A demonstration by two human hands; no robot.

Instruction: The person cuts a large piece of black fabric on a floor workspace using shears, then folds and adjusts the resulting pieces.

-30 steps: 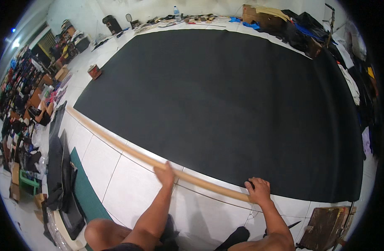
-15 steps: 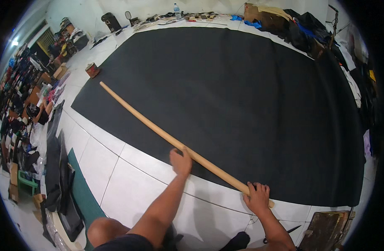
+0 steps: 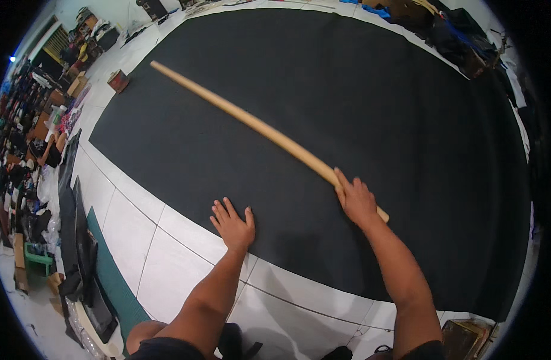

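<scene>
Head view shows our right hand (image 3: 356, 201) with its fingers laid flat and close together over the near end of the long wooden pole (image 3: 260, 127), pressing rather than gripping. Our left hand (image 3: 233, 223), fingers spread, lies flat at lower centre on the black sheet (image 3: 377, 108), which covers the white tiled floor (image 3: 140, 240). From our hand, the pole slants to the upper left.

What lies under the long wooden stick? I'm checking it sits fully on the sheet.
The black sheet lies under the wooden stick; right hand covers its near part.
</scene>
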